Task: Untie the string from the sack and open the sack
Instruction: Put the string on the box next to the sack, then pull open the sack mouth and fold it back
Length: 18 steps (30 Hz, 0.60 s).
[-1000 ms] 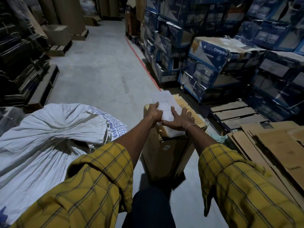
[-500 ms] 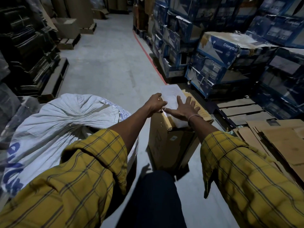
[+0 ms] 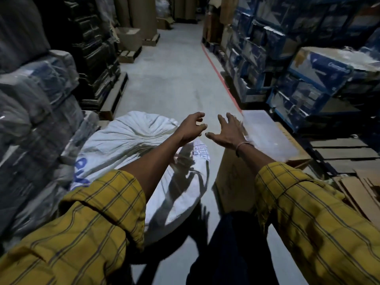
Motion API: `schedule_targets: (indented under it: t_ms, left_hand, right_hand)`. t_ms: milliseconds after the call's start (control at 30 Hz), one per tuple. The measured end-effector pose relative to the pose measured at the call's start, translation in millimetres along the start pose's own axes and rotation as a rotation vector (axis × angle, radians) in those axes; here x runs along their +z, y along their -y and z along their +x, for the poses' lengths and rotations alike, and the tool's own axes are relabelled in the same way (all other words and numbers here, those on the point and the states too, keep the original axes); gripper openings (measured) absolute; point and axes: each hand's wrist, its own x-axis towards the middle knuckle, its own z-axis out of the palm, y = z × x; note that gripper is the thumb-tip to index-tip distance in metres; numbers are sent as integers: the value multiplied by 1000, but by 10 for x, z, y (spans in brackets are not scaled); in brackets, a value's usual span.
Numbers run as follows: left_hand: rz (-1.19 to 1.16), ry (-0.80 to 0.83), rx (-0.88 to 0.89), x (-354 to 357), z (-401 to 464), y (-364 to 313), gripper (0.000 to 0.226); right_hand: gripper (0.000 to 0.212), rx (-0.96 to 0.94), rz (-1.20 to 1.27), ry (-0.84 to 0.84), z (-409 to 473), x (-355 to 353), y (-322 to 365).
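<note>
A big white woven sack [image 3: 131,140] with blue lettering lies on the floor at centre left, its cloth gathered into folds toward its top. I cannot make out the string. My left hand [image 3: 192,127] hovers in the air over the sack's right edge, fingers curled and apart, holding nothing. My right hand [image 3: 227,131] is spread flat in the air just to its right, empty, beside a brown cardboard box [image 3: 236,177]. Both forearms come out of yellow checked sleeves.
White sheets [image 3: 267,134] lie on top of the cardboard box. Blue cartons [image 3: 308,75] are stacked along the right, with wooden pallets and flat cardboard [image 3: 362,194] at lower right. Plastic-wrapped bundles [image 3: 30,112] line the left. A grey aisle [image 3: 170,79] runs ahead.
Both hands have left the white sheets on the box and moved left into the air, fingers now spread. The view has swung up and left, toward the sack.
</note>
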Motion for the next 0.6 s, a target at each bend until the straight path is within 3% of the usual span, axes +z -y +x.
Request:
schedule_targets:
  t_ms: [233,367,467,533,600]
  left_hand:
    - [22,-198,-32,-950,-152,641,43]
    - [13,-279,-67,-1257,-239,973,41]
    - [-15,-266,-98,-1300,-258,1115,38]
    - [-51,-242,-117,-1280,-261,1150,31]
    - [-65,-223,-120,-1245,-250,1145,28]
  right_hand:
    - [87,-76,135,166,171,572,809]
    - [94,273,503,286,299,861,1049]
    - [81,396,606,234,354,999,1066]
    - [66,367,599,148,349,1013,1124]
    - [68,267,632,87,322,980,1213]
